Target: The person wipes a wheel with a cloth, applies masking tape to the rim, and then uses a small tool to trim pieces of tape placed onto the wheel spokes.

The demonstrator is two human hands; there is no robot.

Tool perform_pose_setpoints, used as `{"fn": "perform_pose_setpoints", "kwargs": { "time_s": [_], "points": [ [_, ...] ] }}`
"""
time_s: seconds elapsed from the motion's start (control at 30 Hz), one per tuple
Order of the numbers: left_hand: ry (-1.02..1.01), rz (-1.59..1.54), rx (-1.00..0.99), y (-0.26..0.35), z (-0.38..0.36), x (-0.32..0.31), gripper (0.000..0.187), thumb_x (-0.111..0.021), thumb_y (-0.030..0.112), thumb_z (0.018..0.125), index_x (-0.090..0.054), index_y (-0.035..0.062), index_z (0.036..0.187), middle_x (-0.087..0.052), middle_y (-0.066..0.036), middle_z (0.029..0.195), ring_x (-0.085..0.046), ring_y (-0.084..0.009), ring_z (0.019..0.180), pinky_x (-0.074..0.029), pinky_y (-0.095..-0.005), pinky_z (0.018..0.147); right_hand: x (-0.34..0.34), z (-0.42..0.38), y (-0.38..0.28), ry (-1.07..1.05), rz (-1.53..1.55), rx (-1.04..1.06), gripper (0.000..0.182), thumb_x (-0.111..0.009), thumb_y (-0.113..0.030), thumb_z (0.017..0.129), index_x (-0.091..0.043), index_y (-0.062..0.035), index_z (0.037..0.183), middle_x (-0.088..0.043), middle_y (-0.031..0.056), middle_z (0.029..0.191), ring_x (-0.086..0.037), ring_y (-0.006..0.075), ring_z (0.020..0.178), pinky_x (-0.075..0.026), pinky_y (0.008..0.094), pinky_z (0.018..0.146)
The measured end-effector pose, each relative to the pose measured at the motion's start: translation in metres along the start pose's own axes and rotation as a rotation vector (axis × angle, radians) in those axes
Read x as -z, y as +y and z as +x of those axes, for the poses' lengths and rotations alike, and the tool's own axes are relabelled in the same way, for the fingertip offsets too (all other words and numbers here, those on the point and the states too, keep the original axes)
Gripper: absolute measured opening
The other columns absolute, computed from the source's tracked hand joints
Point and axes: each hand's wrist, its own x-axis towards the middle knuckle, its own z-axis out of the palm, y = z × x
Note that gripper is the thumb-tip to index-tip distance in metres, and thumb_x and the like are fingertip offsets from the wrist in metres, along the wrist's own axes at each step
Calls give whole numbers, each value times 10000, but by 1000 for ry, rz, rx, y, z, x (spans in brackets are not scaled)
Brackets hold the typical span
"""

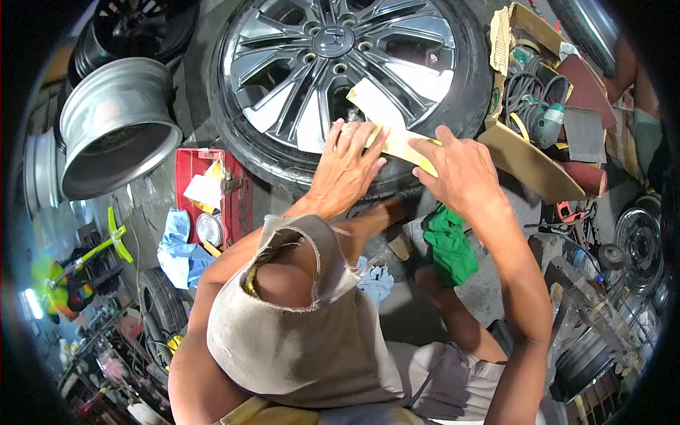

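A car wheel with grey and silver spokes lies face up, its black tyre around it. A pale yellow strip of masking tape runs across the lower rim edge and tyre. My left hand rests with fingers stretched out on the lower rim, pressing the strip's left end. At the other end, my right hand pinches the strip between thumb and fingers. Another pale yellow piece covers part of a spoke just above. Whatever lies under my left fingers is hidden.
A bare silver rim stands at left, near a red toolbox and a blue cloth. At right, a cardboard box holds cords and a green power tool. A green cloth lies by my leg.
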Motion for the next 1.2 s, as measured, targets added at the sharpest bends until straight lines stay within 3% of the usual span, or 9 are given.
{"fn": "perform_pose_setpoints", "kwargs": {
  "time_s": [0.6, 0.67, 0.77, 0.9, 0.97, 1.0, 1.1, 1.13, 1.2],
  "points": [
    [-2, -36, -43, 12, 15, -6, 548, -655, 210, 975, -518, 72, 1488, -517, -169, 1317, -525, -337, 1189, -435, -471, 1011, -7, -10, -6, 134, 222, -163, 333, -799, -305, 866, -677, -80, 1078, -650, 163, 968, -707, 405, 800, -566, 512, 739],
    [3, 15, -36, 15, 16, -5, 542, -653, 208, 976, -519, 76, 1485, -514, -166, 1314, -519, -334, 1196, -436, -459, 1004, -12, -19, -11, 260, 237, -180, 312, -779, -284, 883, -673, -65, 1078, -639, 187, 947, -700, 428, 873, -557, 536, 782],
    [-43, 24, -30, 16, 18, 0, 532, -651, 208, 979, -523, 83, 1480, -512, -170, 1312, -514, -331, 1194, -433, -452, 993, -28, -86, -37, -97, 264, -262, 256, -734, -199, 896, -692, -5, 1058, -660, 358, 1101, -624, 500, 1156, -509, 586, 949],
    [-5, -9, -24, 13, 19, 2, 472, -665, 201, 969, -577, 94, 1420, -547, -133, 1237, -520, -316, 1149, -430, -454, 970, -2, -125, -1, -288, 542, -502, 272, -786, -269, 885, -753, -28, 1007, -726, 283, 966, -708, 447, 994, -557, 520, 858],
    [13, -91, -30, 1, 24, 16, 398, -652, 184, 981, -625, 80, 1365, -571, -125, 1165, -546, -323, 1108, -448, -448, 953, -19, -132, 42, -9, 451, -440, 312, -805, -322, 886, -750, -51, 1030, -740, 228, 925, -727, 428, 890, -566, 496, 793],
    [64, -205, 55, -4, 21, 20, 373, -630, 179, 1001, -635, 67, 1356, -581, -135, 1161, -557, -333, 1087, -457, -450, 947, -16, -130, 57, -157, 527, -626, 356, -792, -371, 898, -746, -53, 1052, -741, 227, 948, -718, 434, 932, -558, 479, 812],
    [271, -169, 143, -27, 41, 35, 349, -566, 175, 1050, -641, 31, 1359, -603, -171, 1209, -578, -361, 1069, -471, -461, 954, -71, -152, 103, -22, 515, -502, 375, -764, -397, 923, -742, -56, 1078, -743, 229, 998, -714, 427, 958, -550, 462, 834],
    [308, -147, 119, -38, 53, 36, 374, -544, 184, 1062, -621, 23, 1390, -599, -190, 1284, -577, -369, 1129, -461, -470, 1000, -79, -153, 111, -114, 540, -530, 369, -750, -368, 948, -732, -41, 1120, -749, 202, 1020, -733, 307, 998, -536, 417, 875],
    [340, -123, 54, -45, 83, 34, 429, -534, 211, 1065, -571, 4, 1439, -562, -224, 1375, -529, -402, 1274, -420, -484, 1088, -99, -153, 128, -177, 666, -591, 357, -740, -359, 958, -732, -40, 1118, -751, 195, 1014, -732, 312, 990, -534, 413, 882]
  ]
}}
